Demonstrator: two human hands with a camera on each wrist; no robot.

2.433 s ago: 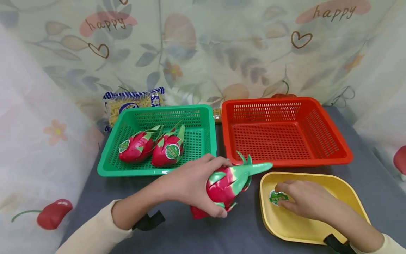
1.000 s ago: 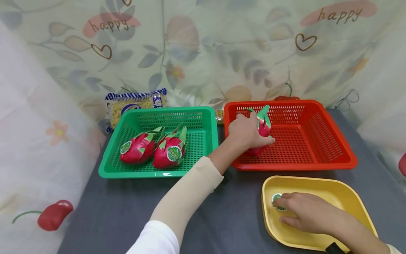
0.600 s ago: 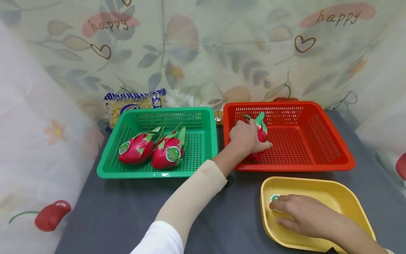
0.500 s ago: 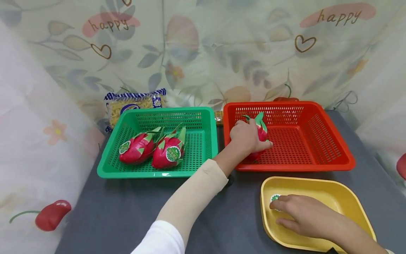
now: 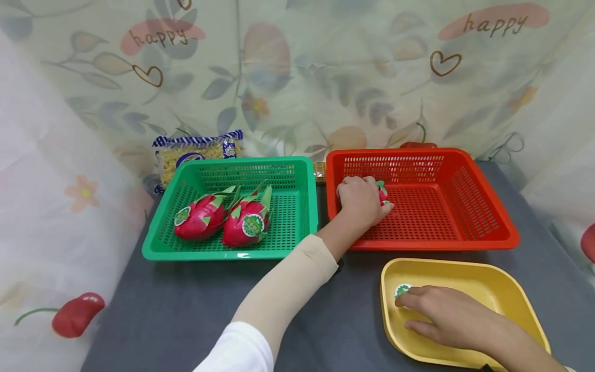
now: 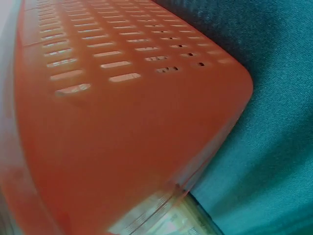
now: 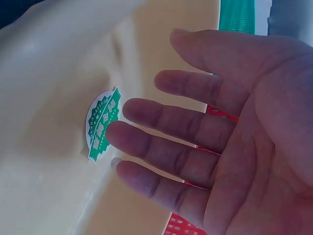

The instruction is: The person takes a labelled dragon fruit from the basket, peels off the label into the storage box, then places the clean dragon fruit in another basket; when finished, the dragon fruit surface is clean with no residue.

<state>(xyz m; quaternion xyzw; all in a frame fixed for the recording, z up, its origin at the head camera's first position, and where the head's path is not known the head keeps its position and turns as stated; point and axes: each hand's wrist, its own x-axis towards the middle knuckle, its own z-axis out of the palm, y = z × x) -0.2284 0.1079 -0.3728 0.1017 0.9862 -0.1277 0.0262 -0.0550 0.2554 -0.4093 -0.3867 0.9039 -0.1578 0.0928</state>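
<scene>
My left hand (image 5: 360, 200) reaches into the left side of the red basket (image 5: 420, 244) and grips a dragon fruit (image 5: 383, 194). Most of that fruit is hidden behind the hand; a bit of pink skin and green leaf shows at its right. The left wrist view has only the basket's outer wall (image 6: 122, 137), not the hand. Over the yellow tray (image 5: 469, 356) my right hand (image 5: 448, 316) holds nothing. Its fingers (image 7: 146, 115) are spread and nearly straight, tips beside a round green-and-white sticker (image 7: 101, 125) on the tray.
Two dragon fruits, one left (image 5: 200, 218) and one right (image 5: 241, 235), lie in the green basket (image 5: 232, 254), each with a sticker. A pasta bag (image 5: 204, 149) lies behind it. Grey cloth (image 5: 186, 315) covers the table, with a printed curtain (image 5: 297, 67) behind.
My left hand has carried the dragon fruit from the table's front into the red basket. Over the last half second the fruit's leaves have sunk behind the hand. My right hand stays over the tray.
</scene>
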